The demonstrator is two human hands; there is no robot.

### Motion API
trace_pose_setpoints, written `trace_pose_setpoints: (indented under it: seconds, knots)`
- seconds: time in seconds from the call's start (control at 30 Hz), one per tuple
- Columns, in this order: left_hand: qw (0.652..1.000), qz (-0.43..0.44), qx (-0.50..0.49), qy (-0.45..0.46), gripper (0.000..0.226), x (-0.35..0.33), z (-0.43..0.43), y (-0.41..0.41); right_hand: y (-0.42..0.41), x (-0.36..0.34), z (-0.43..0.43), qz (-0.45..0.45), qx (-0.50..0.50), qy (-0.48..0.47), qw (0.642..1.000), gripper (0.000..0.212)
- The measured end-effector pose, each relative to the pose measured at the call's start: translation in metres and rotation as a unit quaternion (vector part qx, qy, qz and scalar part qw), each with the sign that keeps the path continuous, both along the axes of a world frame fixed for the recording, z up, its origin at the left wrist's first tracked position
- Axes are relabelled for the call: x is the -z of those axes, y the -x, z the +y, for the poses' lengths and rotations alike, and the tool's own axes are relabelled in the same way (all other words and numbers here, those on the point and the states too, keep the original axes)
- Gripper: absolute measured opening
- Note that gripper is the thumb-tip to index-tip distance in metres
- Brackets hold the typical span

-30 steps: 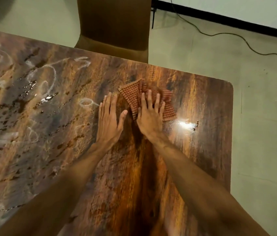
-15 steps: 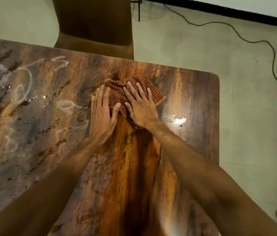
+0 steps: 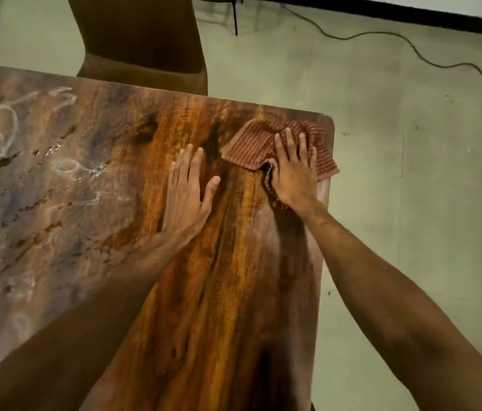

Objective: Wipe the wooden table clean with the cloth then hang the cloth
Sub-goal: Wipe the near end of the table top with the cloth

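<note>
Cloth [image 3: 259,145] crumpled at table [image 3: 234,292] corner, right hand [image 3: 293,176] flat atop

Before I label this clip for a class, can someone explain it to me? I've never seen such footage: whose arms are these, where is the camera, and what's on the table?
There is no machine here. The camera sits on a person's head, looking forward and down, so the two bare arms are that person's own. This is the only view.

The right hand presses flat on a red checked cloth near the far right corner of the wooden table; the cloth's edge overhangs the table's right side. It is pressed down, not gripped. The left hand lies flat and empty on the bare wood beside it.

The left part of the tabletop shows whitish smears and dark spots, so wiping isn't finished. Beyond the table stand a brown chair and a black cable on the floor.
</note>
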State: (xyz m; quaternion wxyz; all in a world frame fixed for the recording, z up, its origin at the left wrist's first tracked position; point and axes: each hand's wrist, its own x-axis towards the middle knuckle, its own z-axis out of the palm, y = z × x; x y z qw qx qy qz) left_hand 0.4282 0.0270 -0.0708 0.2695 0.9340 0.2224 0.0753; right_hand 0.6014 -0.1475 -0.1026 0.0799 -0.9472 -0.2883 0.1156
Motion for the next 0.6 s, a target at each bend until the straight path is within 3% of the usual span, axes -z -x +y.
trace_pose_setpoints:
  seconds: [0.07,0.2,0.27,0.37,0.43,0.6]
  knots:
    - [1.000,0.003,-0.011,-0.002,0.065,-0.002,-0.024,-0.006,0.000,-0.004,-0.009,0.006,-0.006,-0.003,1.000,0.061]
    - [1.000,0.018,-0.015,-0.010,0.066,0.000,-0.057,-0.026,0.012,0.001,-0.032,-0.002,-0.172,-0.002,0.985,0.063]
    - [1.000,0.019,-0.013,-0.014,0.066,0.003,-0.064,-0.039,-0.024,0.002,-0.032,-0.017,-0.127,-0.016,0.992,0.061]
    - [0.999,0.023,-0.018,-0.029,0.066,0.003,-0.068,-0.053,-0.066,-0.003,-0.019,0.016,0.025,-0.022,0.999,0.061]
    - [0.999,0.023,-0.023,-0.025,0.065,0.000,-0.068,-0.060,-0.056,-0.006,-0.006,0.023,0.042,-0.031,0.998,0.064]
    - [0.999,0.009,-0.044,-0.015,0.065,-0.005,-0.052,-0.073,-0.021,-0.007,0.034,0.034,-0.132,-0.023,0.990,0.070]
